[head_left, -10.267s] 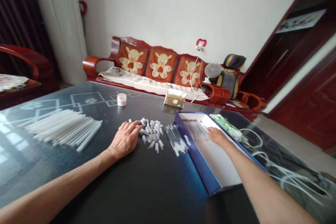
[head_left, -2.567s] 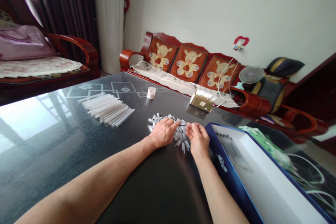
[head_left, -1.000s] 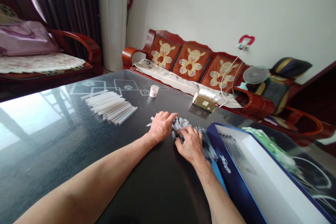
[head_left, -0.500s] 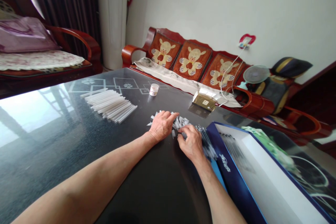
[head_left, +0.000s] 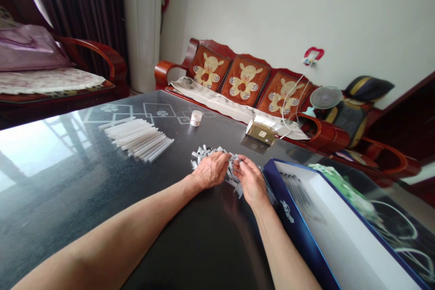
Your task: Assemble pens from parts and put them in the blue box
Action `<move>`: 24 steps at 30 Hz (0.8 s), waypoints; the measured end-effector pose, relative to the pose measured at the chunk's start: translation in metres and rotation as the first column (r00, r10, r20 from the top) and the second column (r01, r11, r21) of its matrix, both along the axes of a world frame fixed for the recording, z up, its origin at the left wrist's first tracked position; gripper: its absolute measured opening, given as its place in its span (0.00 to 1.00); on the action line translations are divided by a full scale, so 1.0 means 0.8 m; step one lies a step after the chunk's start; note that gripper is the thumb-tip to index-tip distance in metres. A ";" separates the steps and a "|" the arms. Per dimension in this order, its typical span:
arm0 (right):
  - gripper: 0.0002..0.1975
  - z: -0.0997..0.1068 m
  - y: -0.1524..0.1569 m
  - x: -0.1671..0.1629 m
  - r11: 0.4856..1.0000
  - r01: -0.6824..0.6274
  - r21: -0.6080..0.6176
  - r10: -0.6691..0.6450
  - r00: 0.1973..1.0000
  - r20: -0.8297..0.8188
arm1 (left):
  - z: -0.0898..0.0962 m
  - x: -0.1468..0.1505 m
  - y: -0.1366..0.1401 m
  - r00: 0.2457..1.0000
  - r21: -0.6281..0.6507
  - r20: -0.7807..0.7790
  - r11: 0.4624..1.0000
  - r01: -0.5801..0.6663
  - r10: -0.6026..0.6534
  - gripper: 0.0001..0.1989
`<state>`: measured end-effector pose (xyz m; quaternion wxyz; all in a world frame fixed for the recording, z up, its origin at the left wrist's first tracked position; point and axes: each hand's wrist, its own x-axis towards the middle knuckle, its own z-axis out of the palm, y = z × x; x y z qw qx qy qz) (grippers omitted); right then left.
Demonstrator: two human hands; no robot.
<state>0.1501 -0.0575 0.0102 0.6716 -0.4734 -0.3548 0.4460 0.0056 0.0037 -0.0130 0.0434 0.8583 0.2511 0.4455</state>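
Observation:
My left hand [head_left: 213, 170] is closed over a pile of small grey-white cap-like pieces [head_left: 203, 150], its fingertips pressed together; anything between them is too small to make out. Facing it, my right hand [head_left: 251, 181] pinches a small grey-white piece [head_left: 239, 158] between thumb and fingers. The fingertips of both hands nearly meet just above the pile. More loose pieces lie beneath and between the hands. To the left, a row of translucent white tubes [head_left: 137, 138], like pen barrels, lies side by side on the dark glossy table [head_left: 170, 244].
A long blue box [head_left: 288, 217] with white insides stands at the right, thin dark-tipped rods [head_left: 295, 190] inside. Beyond the pile are a small white tub [head_left: 196, 118] and a gold tissue pack [head_left: 261, 132]. A green bag [head_left: 346, 186] and white cables [head_left: 397, 222] lie past the box.
My right hand has lifted slightly and turned, bringing a small piece up between its fingertips. My left hand has shifted a little lower and its fingertips have come towards the right hand.

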 end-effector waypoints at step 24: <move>0.17 -0.010 0.002 -0.008 1.000 -0.006 0.019 0.005 0.999 0.053 | 0.000 0.000 -0.003 0.995 0.006 -0.103 1.000 0.001 -0.001 0.13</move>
